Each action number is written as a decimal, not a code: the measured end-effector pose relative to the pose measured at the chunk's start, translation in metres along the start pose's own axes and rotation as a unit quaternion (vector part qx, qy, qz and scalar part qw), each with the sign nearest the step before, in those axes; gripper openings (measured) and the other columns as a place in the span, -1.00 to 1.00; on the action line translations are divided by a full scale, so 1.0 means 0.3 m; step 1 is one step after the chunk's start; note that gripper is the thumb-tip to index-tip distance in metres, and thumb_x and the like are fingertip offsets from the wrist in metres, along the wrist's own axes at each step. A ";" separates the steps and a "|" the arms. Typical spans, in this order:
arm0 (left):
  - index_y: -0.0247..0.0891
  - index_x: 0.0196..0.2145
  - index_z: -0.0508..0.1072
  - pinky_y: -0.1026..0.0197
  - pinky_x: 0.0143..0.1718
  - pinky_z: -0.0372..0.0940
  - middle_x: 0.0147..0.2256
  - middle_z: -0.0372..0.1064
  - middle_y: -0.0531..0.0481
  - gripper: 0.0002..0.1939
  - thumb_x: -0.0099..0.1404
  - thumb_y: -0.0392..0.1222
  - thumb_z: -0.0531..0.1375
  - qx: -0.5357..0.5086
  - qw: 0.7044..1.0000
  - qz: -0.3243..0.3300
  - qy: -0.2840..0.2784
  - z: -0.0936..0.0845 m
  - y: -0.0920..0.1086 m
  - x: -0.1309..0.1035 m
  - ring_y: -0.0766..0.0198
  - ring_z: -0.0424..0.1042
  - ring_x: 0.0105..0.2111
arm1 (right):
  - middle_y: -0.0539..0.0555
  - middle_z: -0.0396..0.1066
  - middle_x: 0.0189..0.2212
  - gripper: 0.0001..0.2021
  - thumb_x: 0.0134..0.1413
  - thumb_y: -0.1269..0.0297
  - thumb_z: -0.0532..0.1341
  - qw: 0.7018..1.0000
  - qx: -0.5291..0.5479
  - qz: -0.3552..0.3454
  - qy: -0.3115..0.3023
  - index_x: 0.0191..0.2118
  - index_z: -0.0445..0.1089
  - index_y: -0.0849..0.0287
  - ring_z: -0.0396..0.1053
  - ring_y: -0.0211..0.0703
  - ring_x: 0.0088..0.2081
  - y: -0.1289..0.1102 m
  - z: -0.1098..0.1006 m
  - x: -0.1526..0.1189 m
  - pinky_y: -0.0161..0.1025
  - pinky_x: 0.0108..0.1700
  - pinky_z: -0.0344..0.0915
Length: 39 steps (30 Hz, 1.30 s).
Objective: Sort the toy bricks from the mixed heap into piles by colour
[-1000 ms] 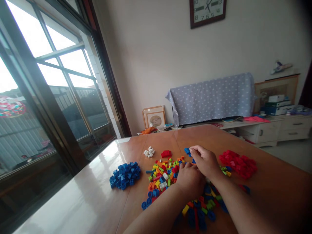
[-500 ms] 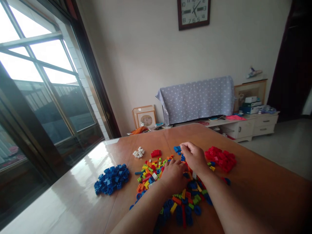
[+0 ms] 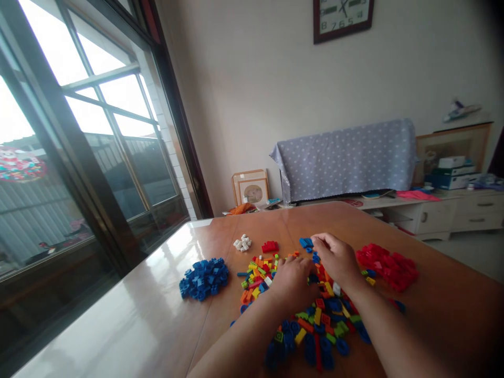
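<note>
My left hand (image 3: 293, 283) rests palm down on a mixed pile of toy building bricks (image 3: 303, 323) in several colours, its fingers apart. Just right of it, my right hand (image 3: 336, 260) is raised over the pile's far side with thumb and fingers pinched together. Whatever lies in that pinch is too small to make out. Close to its fingertips is a small group of blue bricks (image 3: 305, 243). Part of the mixed pile is hidden under both hands and forearms.
A heap of blue bricks (image 3: 203, 279) sits left, and a heap of red bricks (image 3: 388, 265) right. White bricks (image 3: 242, 242) and a few red bricks (image 3: 270, 246) lie farther back on the wooden table (image 3: 157, 320). Behind stands a cabinet (image 3: 441, 218).
The view has swung left, so everything sits farther right in it. My hands keep nearly the same places over the bricks, the right one still pinched near the blue group.
</note>
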<state>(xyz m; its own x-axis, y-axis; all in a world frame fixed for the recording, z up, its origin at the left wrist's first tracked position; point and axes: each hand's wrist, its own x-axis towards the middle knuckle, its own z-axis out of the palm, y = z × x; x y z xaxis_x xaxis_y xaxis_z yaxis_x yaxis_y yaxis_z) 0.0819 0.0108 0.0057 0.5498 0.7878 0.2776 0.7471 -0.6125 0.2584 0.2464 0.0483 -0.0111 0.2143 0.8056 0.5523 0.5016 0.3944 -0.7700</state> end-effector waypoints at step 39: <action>-0.13 -0.08 0.29 0.08 -0.15 0.10 -0.17 0.50 -0.06 -0.73 0.25 -0.11 0.11 0.132 0.896 -0.417 0.077 -0.187 -0.478 -0.599 0.03 0.43 -0.11 | 0.03 0.59 -0.33 -0.63 0.19 -0.12 0.12 0.996 -0.069 0.038 -0.043 -0.17 0.51 0.01 0.55 -0.01 -0.20 0.091 0.015 -0.004 -0.24 -0.23 0.34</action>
<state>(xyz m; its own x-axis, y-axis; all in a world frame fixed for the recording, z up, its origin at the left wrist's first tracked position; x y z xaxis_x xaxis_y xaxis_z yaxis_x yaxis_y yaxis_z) -0.1451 -0.0465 -0.0295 -0.2826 0.9338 0.2196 0.9480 0.2370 0.2124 0.2561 0.0600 -0.0342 0.1855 0.8681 0.4604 0.5981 0.2720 -0.7538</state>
